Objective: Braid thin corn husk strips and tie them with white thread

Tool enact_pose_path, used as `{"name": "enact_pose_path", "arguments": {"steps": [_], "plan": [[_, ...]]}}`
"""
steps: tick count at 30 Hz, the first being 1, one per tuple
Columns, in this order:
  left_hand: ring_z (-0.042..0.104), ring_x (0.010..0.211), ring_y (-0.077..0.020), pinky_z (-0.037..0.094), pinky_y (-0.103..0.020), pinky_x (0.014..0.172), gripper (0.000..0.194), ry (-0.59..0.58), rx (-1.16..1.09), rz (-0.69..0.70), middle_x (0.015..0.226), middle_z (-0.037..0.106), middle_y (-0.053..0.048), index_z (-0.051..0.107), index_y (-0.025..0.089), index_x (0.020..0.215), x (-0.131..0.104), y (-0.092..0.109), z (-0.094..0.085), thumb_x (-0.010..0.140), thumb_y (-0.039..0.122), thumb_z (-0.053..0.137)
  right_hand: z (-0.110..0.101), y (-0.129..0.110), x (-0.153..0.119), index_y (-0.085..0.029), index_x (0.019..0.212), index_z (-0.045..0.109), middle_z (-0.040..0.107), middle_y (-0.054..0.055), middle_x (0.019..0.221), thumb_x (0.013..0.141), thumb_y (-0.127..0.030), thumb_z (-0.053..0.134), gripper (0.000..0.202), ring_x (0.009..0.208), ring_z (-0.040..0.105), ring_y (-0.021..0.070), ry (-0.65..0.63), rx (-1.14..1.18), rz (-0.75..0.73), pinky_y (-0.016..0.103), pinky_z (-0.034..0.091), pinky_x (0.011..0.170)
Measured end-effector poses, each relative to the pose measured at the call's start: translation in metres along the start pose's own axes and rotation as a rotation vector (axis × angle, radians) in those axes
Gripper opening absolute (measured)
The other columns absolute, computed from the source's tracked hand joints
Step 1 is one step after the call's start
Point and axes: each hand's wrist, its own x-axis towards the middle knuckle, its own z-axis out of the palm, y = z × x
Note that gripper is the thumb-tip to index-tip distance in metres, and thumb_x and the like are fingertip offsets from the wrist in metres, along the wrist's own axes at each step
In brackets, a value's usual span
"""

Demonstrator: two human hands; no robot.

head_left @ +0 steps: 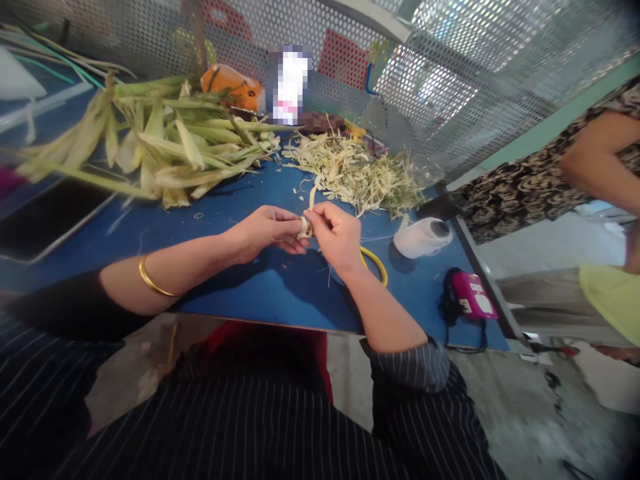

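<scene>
Over the blue table, my two hands meet around a small pale coil of corn husk strip (303, 229). My left hand (273, 230) pinches the coil from the left between thumb and fingers. From the other side, my right hand (336, 233) grips it, thumb and forefinger closed at the strip. A loose end of the strip rises above the fingers. Part of the coil is hidden by the fingertips. Beyond my hands lies a heap of shredded husk strips (350, 167). Whole corn husks (185, 143) are piled to the left of it.
A white thread cone (423, 237), yellow ring (375, 263) and pink device (475, 295) with a black cord are on the right. A dark flat panel (50, 217) lies left. Behind stands an orange package (233, 87) before perforated metal. Another person's arm (605, 157) shows at right.
</scene>
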Motion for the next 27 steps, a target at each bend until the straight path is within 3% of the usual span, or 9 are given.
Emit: {"name": "enact_pose_path", "arguments": {"steps": [7, 11, 13, 16, 20, 23, 27], "plan": [[0.067, 0.058, -0.0137, 0.055, -0.025, 0.061, 0.012, 0.025, 0.159, -0.027, 0.068, 0.072, -0.007, 0.071, 0.014, 0.067, -0.001, -0.005, 0.005, 0.074, 0.023, 0.069, 0.006, 0.003, 0.003, -0.020, 0.068, 0.062, 0.046, -0.006, 0.052, 0.084, -0.036, 0.063, 0.022, 0.051, 0.038, 0.0081, -0.074, 0.130, 0.156, 0.025, 0.033, 0.054], [0.067, 0.060, -0.0138, 0.054, -0.024, 0.062, 0.009, 0.116, 0.097, -0.012, 0.067, 0.071, -0.005, 0.072, 0.014, 0.069, 0.000, -0.002, 0.003, 0.073, 0.022, 0.068, -0.002, 0.000, 0.006, -0.021, 0.091, 0.063, 0.047, -0.009, 0.049, 0.081, -0.037, 0.067, 0.020, 0.046, 0.043, 0.0080, -0.117, 0.242, 0.267, 0.024, 0.036, 0.052], [0.065, 0.059, -0.0122, 0.053, -0.023, 0.061, 0.010, 0.157, 0.029, -0.026, 0.068, 0.070, -0.005, 0.072, 0.013, 0.070, 0.001, 0.001, 0.000, 0.072, 0.023, 0.070, -0.009, -0.002, 0.007, -0.022, 0.099, 0.062, 0.052, -0.009, 0.053, 0.082, -0.036, 0.067, 0.022, 0.046, 0.045, 0.0073, -0.172, 0.346, 0.249, 0.023, 0.036, 0.050], [0.062, 0.057, -0.0104, 0.051, -0.021, 0.060, 0.011, 0.177, -0.060, -0.048, 0.069, 0.070, -0.006, 0.071, 0.013, 0.070, 0.001, 0.005, -0.005, 0.072, 0.023, 0.071, -0.018, -0.002, 0.008, -0.021, 0.094, 0.068, 0.064, -0.004, 0.067, 0.085, -0.032, 0.061, 0.016, 0.050, 0.051, 0.0066, -0.323, 0.474, 0.192, 0.023, 0.041, 0.051], [0.061, 0.058, -0.0100, 0.052, -0.021, 0.061, 0.007, 0.170, -0.132, -0.052, 0.068, 0.069, -0.005, 0.070, 0.012, 0.067, 0.001, 0.009, -0.008, 0.070, 0.019, 0.070, -0.024, -0.003, 0.008, -0.022, 0.094, 0.072, 0.071, 0.000, 0.084, 0.083, -0.027, 0.063, 0.015, 0.068, 0.063, 0.0107, -0.440, 0.546, 0.164, 0.027, 0.052, 0.066], [0.060, 0.056, -0.0098, 0.052, -0.021, 0.060, 0.005, 0.153, -0.143, -0.070, 0.065, 0.066, -0.004, 0.070, 0.012, 0.065, 0.002, 0.009, -0.007, 0.070, 0.015, 0.069, -0.025, -0.005, 0.007, -0.024, 0.087, 0.073, 0.070, 0.000, 0.086, 0.080, -0.028, 0.069, 0.009, 0.071, 0.062, 0.0120, -0.362, 0.448, 0.080, 0.030, 0.053, 0.072], [0.059, 0.056, -0.0103, 0.052, -0.021, 0.058, 0.006, 0.135, -0.113, -0.101, 0.066, 0.066, -0.004, 0.071, 0.014, 0.066, 0.003, 0.007, -0.008, 0.070, 0.018, 0.071, -0.024, -0.007, 0.007, -0.026, 0.076, 0.071, 0.066, 0.001, 0.084, 0.082, -0.037, 0.069, 0.013, 0.081, 0.061, 0.0160, -0.097, 0.289, -0.064, 0.035, 0.052, 0.080]]}}
